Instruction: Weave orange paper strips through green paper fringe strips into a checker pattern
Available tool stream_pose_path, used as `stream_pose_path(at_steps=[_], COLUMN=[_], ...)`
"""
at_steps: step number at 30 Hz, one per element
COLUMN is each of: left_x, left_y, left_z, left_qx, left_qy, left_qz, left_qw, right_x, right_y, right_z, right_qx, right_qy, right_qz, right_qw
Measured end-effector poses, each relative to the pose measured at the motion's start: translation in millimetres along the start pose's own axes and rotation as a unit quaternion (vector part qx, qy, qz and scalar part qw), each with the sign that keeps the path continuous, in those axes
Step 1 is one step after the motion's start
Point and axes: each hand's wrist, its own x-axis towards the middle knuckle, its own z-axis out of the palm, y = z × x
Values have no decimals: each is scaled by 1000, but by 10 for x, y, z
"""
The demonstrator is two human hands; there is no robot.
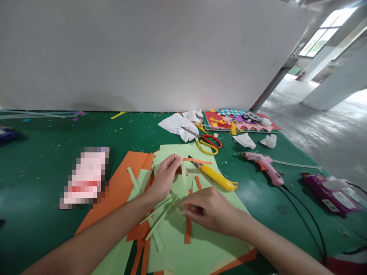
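My left hand (165, 176) pinches the top of a light green paper strip (184, 173) above a light green paper sheet (197, 244). My right hand (210, 209) lies closed over the crossing strips, its fingertips pressing an orange strip (188, 225) and the green ones against the sheet. Several loose green and orange strips (156, 221) fan out between my hands. An orange paper sheet (120, 191) lies under the green one. A yellow utility knife (216, 178) rests just beyond my right hand.
Red and yellow scissors (207, 142) lie on white paper (177, 125) behind the sheets. A pink glue gun (265, 165) with a black cord, a purple power strip (329, 193), crumpled tissues (245, 140) and a red craft board (239, 120) sit to the right on the green table (43, 168). A white wall stands behind.
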Motion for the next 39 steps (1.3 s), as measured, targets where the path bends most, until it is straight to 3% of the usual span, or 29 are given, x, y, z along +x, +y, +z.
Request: stream_pose_path(at_steps=[4, 12, 15, 19, 21, 23, 28, 31, 34, 36, 39], left_x=[31, 31, 23, 36, 41, 36, -15, -57, -92, -110, -145], left_y=[-16, -80, -90, -120, -126, -119, -77, -52, -27, -12, 0], left_z=[-9, -38, -45, -60, -64, -63, -45, -31, -18, -9, 5], left_qx=[-46, -37, -10, 35, 41, 49, 113, 137, 151, 168, 234], left_qy=[12, 1, -10, -9, -13, -17, -29, -58, -86, -91, -86], left_qz=[-3, -2, 11, 25, 22, 27, 49, 27, 27, 47, 105], left_qw=[999, 999, 1000, 999, 999, 998, 992, 989, 984, 980, 963], right_x=[61, 133, 117, 68, 21, -38, -174, -206, -210, -210, -229], right_y=[67, 70, 32, 16, 76, 180, 414, 462, 502, 540, 594], right_z=[158, 275, 146, -221, -416, -581, -865, -968, -997, -980, -946], right_qx=[-66, -98, -28, 133, 210, 271, 428, 448, 412, 344, 221], right_qy=[82, 117, 98, 63, 57, 91, 272, 315, 330, 321, 259], right_qz=[-22, -75, -47, 24, 55, 85, 130, 161, 166, 159, 172], right_qw=[994, 985, 994, 989, 975, 955, 852, 821, 833, 868, 924])
